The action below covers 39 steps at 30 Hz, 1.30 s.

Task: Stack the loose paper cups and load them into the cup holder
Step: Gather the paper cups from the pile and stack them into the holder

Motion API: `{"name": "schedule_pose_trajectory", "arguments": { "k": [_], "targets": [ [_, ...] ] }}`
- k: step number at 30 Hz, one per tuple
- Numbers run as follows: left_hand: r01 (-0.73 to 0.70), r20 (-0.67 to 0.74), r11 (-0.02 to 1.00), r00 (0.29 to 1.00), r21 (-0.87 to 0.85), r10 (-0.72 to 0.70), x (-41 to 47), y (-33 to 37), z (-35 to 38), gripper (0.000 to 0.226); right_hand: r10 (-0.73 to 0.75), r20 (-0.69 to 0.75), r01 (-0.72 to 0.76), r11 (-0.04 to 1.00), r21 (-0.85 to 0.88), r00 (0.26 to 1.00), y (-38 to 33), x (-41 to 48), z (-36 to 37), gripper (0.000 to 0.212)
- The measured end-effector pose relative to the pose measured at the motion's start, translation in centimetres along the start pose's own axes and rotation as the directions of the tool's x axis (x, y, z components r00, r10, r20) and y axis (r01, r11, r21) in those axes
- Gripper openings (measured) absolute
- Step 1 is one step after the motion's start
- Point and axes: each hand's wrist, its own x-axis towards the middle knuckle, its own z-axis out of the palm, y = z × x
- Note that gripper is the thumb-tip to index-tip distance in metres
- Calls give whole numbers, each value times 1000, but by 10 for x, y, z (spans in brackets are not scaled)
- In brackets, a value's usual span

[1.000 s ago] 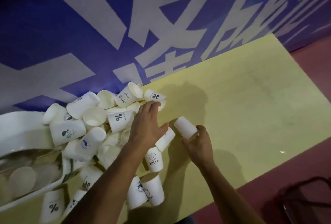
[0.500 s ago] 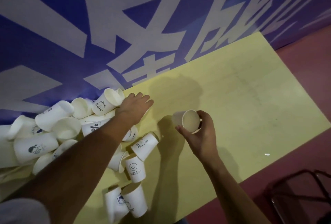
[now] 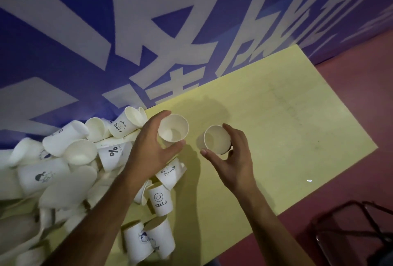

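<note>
Left grip (image 3: 153, 150), flat on the pile (image 3: 80, 153) a moment earlier, had curled round a paper cup (image 3: 173, 130) beside the right grip (image 3: 231, 159) pinching a second cup (image 3: 217, 140), so nesting could follow.

Two hands: left hand (image 3: 148, 150), right hand (image 3: 234, 159). Two held cups: one cup (image 3: 173, 129) within the left fingers, one cup (image 3: 217, 140) within the right. Left of the left fingers, over a dozen loose cups (image 3: 80, 155), exact count unclear. One table (image 3: 287, 127).

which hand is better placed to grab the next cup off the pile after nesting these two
Left, probably. The left hand, holding a paper cup, is at the edge of the cup pile. The right hand holds a second cup over the bare yellow table, away from them.
</note>
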Motion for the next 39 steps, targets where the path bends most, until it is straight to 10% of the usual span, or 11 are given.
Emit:
{"name": "schedule_pose_trajectory", "arguments": {
  "k": [10,39],
  "targets": [
    [26,-265,957,958,-288,-106,-109,-27,-81,79,-146,98,149,988,-25,984,-85,-39,48,82],
    [125,-532,941,797,-316,-285,-364,-212,-292,73,-369,437,395,918,34,820,-230,-235,336,70]
  ]
}}
